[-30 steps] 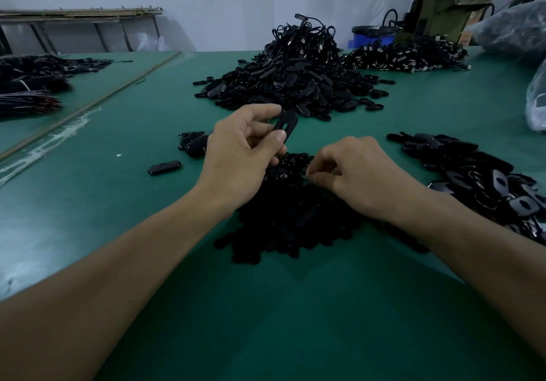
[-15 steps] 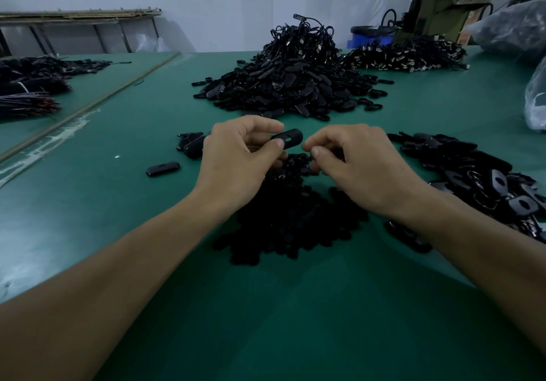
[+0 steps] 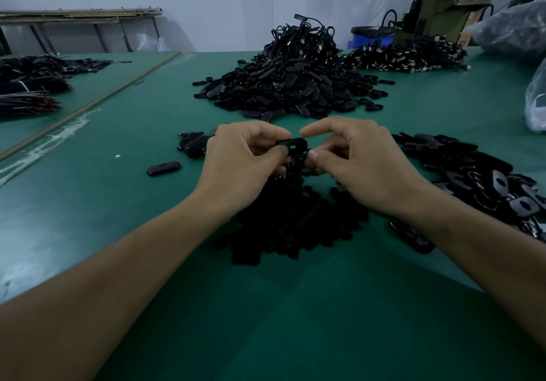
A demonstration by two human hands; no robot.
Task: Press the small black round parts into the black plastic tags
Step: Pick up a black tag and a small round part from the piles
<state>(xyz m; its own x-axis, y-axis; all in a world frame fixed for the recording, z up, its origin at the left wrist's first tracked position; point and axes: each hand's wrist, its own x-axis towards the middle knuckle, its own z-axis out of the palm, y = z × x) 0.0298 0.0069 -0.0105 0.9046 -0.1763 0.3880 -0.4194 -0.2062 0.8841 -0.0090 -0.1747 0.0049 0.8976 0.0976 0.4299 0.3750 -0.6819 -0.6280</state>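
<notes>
The left hand [image 3: 245, 159] pinches a tag [image 3: 292, 143], seemingly light, stiff and slick, by its left end above the near pile of round parts [image 3: 295, 221], hole left free, while the right hand [image 3: 363, 162] curls its fingers just beside it, on what I cannot tell.

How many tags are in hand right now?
1. The left hand pinches one black tag above the heap of round parts. The right hand beside it shows no tag; its curled fingers may hide something small.
</notes>
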